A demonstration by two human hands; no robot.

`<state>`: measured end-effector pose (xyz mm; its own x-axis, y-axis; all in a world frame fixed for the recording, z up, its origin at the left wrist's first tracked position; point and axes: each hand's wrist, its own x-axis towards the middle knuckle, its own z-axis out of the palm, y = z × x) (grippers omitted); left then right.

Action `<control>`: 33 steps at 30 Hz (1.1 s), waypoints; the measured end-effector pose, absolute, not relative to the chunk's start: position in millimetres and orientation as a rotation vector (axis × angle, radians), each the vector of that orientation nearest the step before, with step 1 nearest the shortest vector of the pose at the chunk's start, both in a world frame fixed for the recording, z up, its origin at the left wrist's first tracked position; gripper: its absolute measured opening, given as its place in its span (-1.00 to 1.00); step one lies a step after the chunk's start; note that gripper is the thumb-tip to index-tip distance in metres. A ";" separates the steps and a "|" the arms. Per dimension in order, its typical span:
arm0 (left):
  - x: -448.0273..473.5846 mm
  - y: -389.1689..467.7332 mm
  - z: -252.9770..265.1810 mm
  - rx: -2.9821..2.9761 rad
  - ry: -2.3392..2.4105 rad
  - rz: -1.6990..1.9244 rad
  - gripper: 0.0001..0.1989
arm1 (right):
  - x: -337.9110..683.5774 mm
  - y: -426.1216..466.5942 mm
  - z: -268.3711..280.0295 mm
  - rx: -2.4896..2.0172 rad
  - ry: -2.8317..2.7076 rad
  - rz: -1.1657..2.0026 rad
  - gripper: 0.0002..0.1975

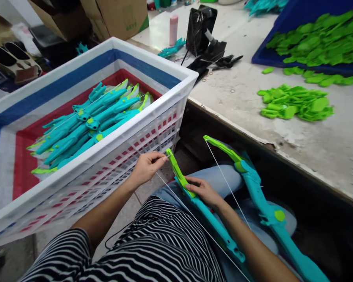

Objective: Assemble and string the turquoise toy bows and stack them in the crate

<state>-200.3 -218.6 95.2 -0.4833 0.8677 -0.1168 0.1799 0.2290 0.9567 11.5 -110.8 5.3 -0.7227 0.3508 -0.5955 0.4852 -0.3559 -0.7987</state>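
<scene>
A teal and green toy bow (204,213) lies across my lap, its green tip pointing away from me. My right hand (204,190) is wrapped around the bow where the green limb meets the teal body. At the tip, my left hand (149,167) pinches the white bowstring (176,194) between thumb and forefinger. The string runs down along the bow toward the bottom of the view. A second toy bow (253,180), strung, rests over my right leg with a green hexagonal piece on its middle.
To my left stands a white plastic basket (191,74) holding several teal bows (88,121). On the worktable (223,94) are a pile of green parts (295,102), a blue bin (260,55) of more green parts, a black fan (198,29) and a pink bottle (173,30).
</scene>
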 end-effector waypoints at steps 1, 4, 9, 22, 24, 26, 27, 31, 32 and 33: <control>-200.5 -218.7 95.7 0.968 1.823 1.290 -0.76 | 11.3 -110.6 5.5 1.123 1.735 -2.245 -0.28; -201.7 -218.0 97.7 0.971 1.807 1.289 -0.76 | 10.6 -110.2 7.1 1.104 1.759 -2.240 -0.29; -202.7 -214.4 98.6 0.918 1.764 1.322 -0.75 | 10.0 -112.9 10.9 1.083 1.768 -2.256 -0.27; -195.4 -215.4 90.5 0.725 1.474 1.441 -0.54 | -14.4 -112.9 43.2 0.914 2.909 -1.798 -0.68; -194.3 -214.7 91.2 0.719 1.472 1.446 -0.52 | -30.9 -104.0 61.1 0.838 3.147 -1.695 -0.70; -192.8 -213.7 92.9 0.713 1.465 1.442 -0.51 | -47.8 -94.9 75.8 0.658 3.287 -1.614 -0.73; -192.2 -213.2 93.9 0.709 1.462 1.439 -0.50 | -55.4 -91.3 81.1 0.559 3.330 -1.585 -0.77; -191.4 -211.2 96.7 0.689 1.486 1.421 -0.50 | -72.8 -87.6 89.3 0.294 3.412 -1.510 -0.86; -191.7 -210.6 97.0 0.689 1.507 1.398 -0.51 | -73.8 -88.4 89.1 0.284 3.434 -1.469 -0.86; -192.2 -209.9 97.3 0.692 1.538 1.363 -0.54 | -73.7 -88.7 88.4 0.292 3.458 -1.414 -0.85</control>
